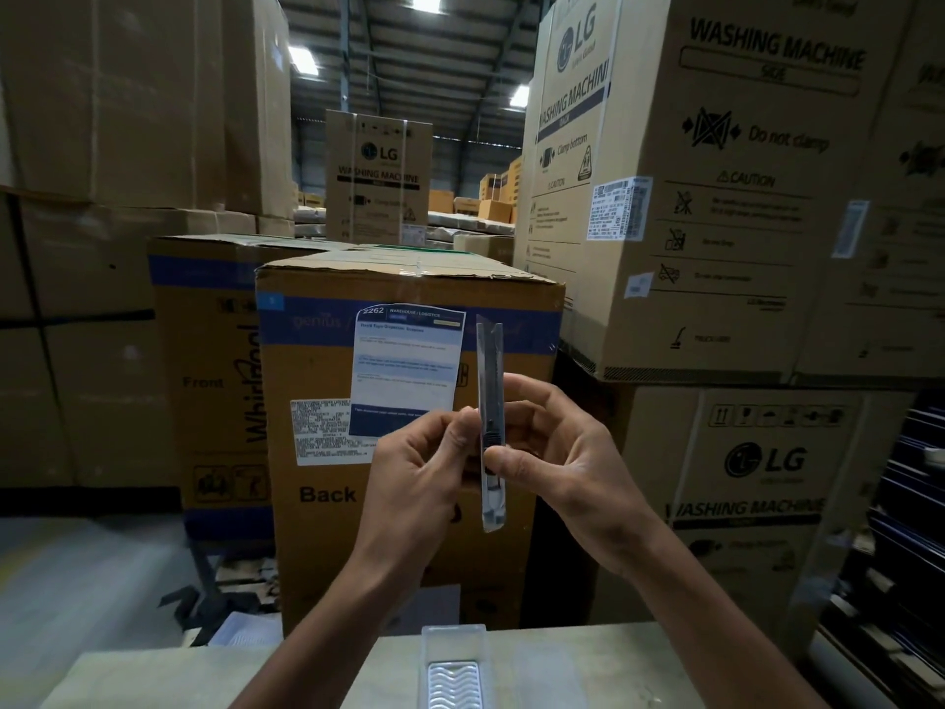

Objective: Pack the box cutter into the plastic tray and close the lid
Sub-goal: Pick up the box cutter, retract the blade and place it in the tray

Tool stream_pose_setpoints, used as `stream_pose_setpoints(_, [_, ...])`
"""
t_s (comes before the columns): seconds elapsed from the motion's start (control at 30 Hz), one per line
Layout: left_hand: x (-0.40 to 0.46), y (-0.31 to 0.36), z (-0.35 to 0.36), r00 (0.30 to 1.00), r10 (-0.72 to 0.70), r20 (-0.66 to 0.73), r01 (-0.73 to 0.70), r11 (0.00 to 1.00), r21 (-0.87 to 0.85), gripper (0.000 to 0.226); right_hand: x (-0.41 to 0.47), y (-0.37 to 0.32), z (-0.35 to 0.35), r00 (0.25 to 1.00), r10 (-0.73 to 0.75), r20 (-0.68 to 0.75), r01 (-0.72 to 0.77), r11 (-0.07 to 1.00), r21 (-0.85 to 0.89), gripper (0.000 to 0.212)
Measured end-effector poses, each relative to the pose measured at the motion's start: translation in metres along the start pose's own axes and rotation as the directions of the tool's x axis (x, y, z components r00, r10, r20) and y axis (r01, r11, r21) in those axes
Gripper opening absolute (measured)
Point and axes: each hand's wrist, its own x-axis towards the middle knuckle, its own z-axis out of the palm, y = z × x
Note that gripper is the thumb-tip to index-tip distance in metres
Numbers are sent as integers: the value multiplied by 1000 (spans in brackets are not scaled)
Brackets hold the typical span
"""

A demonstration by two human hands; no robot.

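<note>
I hold a slim dark box cutter (490, 381) upright at chest height, inside what looks like a clear sleeve or narrow clear casing. My left hand (419, 468) pinches its left edge near the middle. My right hand (552, 452) grips it from the right, thumb across the lower part of the handle. Below, on a pale tabletop (588, 667), lies a clear plastic tray (452, 672) with a ribbed wavy insert; its lower end is cut off by the frame. Beside it on the right lies a faint clear piece (549, 678), maybe the lid.
Large cardboard appliance boxes stand all around: a brown one with a paper label (409, 371) straight ahead, tall washing machine boxes (716, 186) on the right, more stacks on the left. A grey floor (76, 580) shows at the lower left.
</note>
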Motion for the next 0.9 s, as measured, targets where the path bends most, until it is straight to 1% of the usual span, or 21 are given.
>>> stream_pose_setpoints(0.13, [3, 0, 1, 1000, -29, -5, 28, 999, -29, 22, -5, 3, 1, 1000, 26, 1, -26, 999, -22, 68])
stream_pose_setpoints(0.3, [4, -6, 0, 997, -64, -40, 64, 998, 1, 18, -11, 9, 6, 996, 86, 35, -85, 996, -16, 76])
stream_pose_setpoints(0.4, [4, -11, -2, 996, -65, -54, 67, 998, 21, 12, -17, 13, 9, 995, 99, 18, -97, 993, -60, 79])
stream_pose_setpoints(0.47, [4, -14, -4, 995, -65, -75, 66, 998, 10, 13, -25, 17, 14, 995, 96, -32, -99, 987, -128, 80])
stream_pose_setpoints(0.53, [3, -18, -6, 991, -82, -107, 81, 997, -8, 17, -35, 23, 25, 989, 25, -147, -59, 969, -239, 72])
stream_pose_setpoints(0.6, [2, -25, -7, 984, -118, -135, 117, 993, -20, 19, -42, 30, 36, 966, -122, -229, 19, 913, -407, 62])
stream_pose_setpoints(0.67, [2, -32, -6, 977, -149, -152, 144, 989, -44, 14, -45, 40, 45, 943, -253, -214, 89, 815, -572, 54])
stream_pose_setpoints(0.7, [1, -35, -6, 975, -158, -159, 151, 987, -55, 12, -45, 44, 48, 936, -290, -198, 104, 767, -633, 53])
stream_pose_setpoints(0.77, [1, -40, -5, 971, -165, -174, 156, 986, -64, 12, -47, 50, 50, 935, -301, -184, 88, 704, -705, 51])
stream_pose_setpoints(0.9, [0, -53, -5, 963, -198, -181, 190, 980, -64, 12, -54, 59, 52, 938, -291, -188, 46, 642, -765, 47])
